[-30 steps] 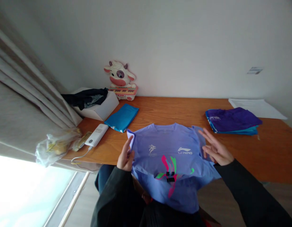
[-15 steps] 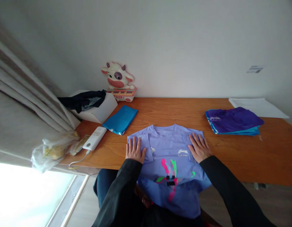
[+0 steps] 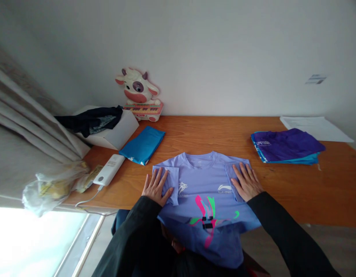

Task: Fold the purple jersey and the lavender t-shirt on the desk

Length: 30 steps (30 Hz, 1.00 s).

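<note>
Both hands lie flat with fingers spread, gripping nothing. The left hand (image 3: 155,186) presses the folded-in left sleeve of a lavender short-sleeved T-shirt (image 3: 205,181), its outer fingers reaching onto the bare wood just beside the cloth; the right hand (image 3: 246,181) presses the folded-in right sleeve in the same way. The shirt lies front up near the front edge of the orange-brown wooden table (image 3: 310,184), collar toward the wall, and its lower half hangs over the edge into the person's lap.

Judging from how the shirt lies, both sleeves are already turned in over the chest, giving the upper part straight sides, while the body has no crosswise fold yet and the hem is not on the table at all. The knit looks thin, soft and matte, with small creases at the sleeve folds and a pink, green and black print across the front.

Further out, a folded teal cloth (image 3: 142,145) lies to the left, with a smooth white rectangular power bank (image 3: 109,175) and its cable beside it. On the right sits a stack of folded purple and teal garments (image 3: 286,146). Against the wall stands a glossy plastic cow-shaped toy keyboard (image 3: 139,96).
</note>
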Motion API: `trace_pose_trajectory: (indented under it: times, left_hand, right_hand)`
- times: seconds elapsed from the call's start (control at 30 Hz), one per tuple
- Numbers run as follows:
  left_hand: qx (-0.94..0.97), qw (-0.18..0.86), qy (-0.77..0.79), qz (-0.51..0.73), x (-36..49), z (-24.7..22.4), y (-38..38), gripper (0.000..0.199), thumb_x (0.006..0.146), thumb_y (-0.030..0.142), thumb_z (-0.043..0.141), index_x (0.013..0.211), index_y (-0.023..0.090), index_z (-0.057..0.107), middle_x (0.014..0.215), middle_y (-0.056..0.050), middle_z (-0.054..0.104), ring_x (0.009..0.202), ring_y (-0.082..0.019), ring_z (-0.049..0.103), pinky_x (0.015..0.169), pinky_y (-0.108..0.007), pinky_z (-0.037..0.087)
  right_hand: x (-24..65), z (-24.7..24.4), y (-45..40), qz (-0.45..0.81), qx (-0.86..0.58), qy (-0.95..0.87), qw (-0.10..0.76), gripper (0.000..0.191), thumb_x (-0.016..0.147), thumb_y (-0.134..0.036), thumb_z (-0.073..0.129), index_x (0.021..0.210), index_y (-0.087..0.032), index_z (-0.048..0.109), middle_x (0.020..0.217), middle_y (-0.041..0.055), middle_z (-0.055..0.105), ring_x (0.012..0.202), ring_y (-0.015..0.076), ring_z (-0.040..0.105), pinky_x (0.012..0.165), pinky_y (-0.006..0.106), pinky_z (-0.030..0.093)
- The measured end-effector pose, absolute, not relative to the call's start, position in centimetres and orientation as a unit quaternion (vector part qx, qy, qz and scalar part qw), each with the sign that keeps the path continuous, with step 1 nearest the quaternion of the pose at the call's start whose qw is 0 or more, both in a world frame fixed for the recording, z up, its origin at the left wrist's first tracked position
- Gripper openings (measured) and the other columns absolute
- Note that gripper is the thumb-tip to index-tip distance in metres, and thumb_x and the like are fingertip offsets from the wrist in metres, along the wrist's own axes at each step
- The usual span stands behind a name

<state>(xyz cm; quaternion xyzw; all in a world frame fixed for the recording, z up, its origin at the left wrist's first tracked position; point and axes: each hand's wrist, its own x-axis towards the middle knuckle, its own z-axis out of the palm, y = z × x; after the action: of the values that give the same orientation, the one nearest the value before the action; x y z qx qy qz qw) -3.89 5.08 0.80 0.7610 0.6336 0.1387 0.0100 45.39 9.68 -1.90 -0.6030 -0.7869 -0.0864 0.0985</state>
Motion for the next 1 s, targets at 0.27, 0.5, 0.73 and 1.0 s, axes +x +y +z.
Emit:
trace_pose_trajectory:
  times: [0.27, 0.5, 0.73, 1.0]
  left_hand:
    - [0.726, 0.052, 0.657, 0.198, -3.7, 1.2, 4.8, 0.072, 0.104, 0.054, 0.060, 0.170, 0.025, 0.050, 0.179, -0.014, 0.039, 0.170, -0.043, 0.025, 0.137, -0.067, 0.022]
    - [0.687, 0.061, 0.687, 0.229, 1.1, 0.3, 6.7, 0.074, 0.103, 0.051, 0.064, 0.168, 0.020, 0.051, 0.183, -0.015, 0.028, 0.171, -0.049, 0.014, 0.136, -0.074, 0.017]
    - [0.684, 0.069, 0.681, 0.252, 1.5, 1.3, 12.1, 0.073, 0.100, 0.050, 0.068, 0.165, 0.019, 0.057, 0.181, -0.015, 0.035, 0.170, -0.049, 0.018, 0.136, -0.073, 0.017]
    - [0.457, 0.165, 0.667, 0.565, -2.3, 3.4, 4.6, 0.052, 0.112, 0.054, 0.046, 0.118, 0.012, 0.075, 0.114, -0.014, 0.079, 0.113, -0.027, 0.074, 0.110, -0.049, 0.057]
  right_hand:
    - [45.4, 0.1, 11.0, -0.029, -0.638, -0.764, 0.097, 0.074, 0.109, -0.052, 0.047, 0.178, -0.027, 0.034, 0.181, 0.0114, 0.035, 0.166, 0.0476, 0.032, 0.128, 0.078, 0.032]
    - [43.8, -1.4, 12.3, -0.037, -0.627, -0.772, 0.095, 0.073, 0.109, -0.044, 0.045, 0.179, -0.027, 0.031, 0.183, 0.0097, 0.032, 0.166, 0.0491, 0.028, 0.129, 0.080, 0.026]
    - [43.1, 0.5, 17.2, 0.019, -0.642, -0.759, 0.108, 0.069, 0.110, -0.046, 0.041, 0.175, -0.023, 0.040, 0.182, 0.0112, 0.034, 0.167, 0.0474, 0.027, 0.132, 0.079, 0.022]
    - [47.2, 4.2, 9.0, 0.111, -0.633, -0.620, 0.450, 0.051, 0.110, -0.057, 0.045, 0.135, -0.021, 0.071, 0.127, 0.0207, 0.076, 0.123, 0.0374, 0.070, 0.112, 0.060, 0.054]
